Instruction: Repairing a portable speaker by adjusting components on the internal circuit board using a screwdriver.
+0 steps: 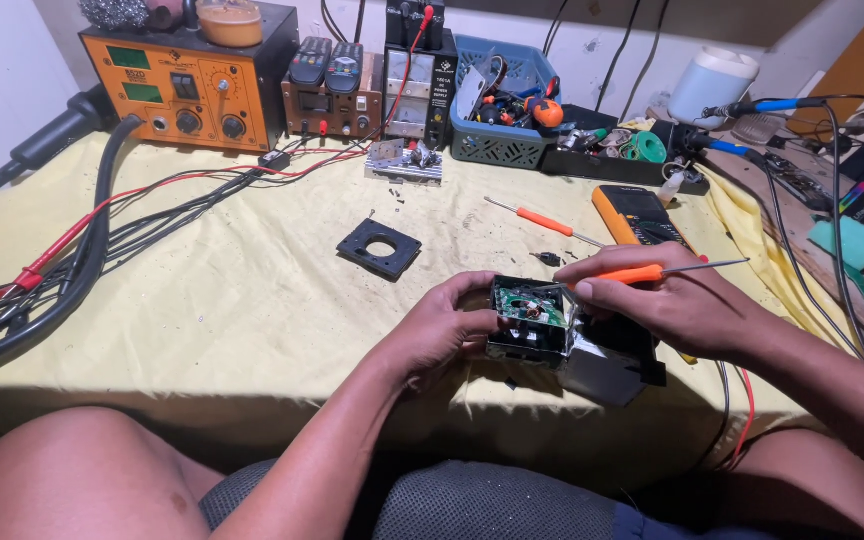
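My left hand [444, 328] grips the left side of a small black opened device [532, 325] with a green circuit board showing inside, held just above the yellow-covered bench [232, 290]. My right hand [667, 300] holds an orange-handled screwdriver [642, 272], its handle end toward the device's top and the thin metal shaft pointing right. A black cover part [620, 362] hangs at the device's right side under my right hand.
A black square plate with a round hole [380, 248] lies ahead, a second orange screwdriver [542, 221] and a yellow multimeter [638, 216] to the right. An orange bench station [187, 85], power supply [422, 75], blue basket [504, 105] stand behind. Cables [72, 250] run along the left.
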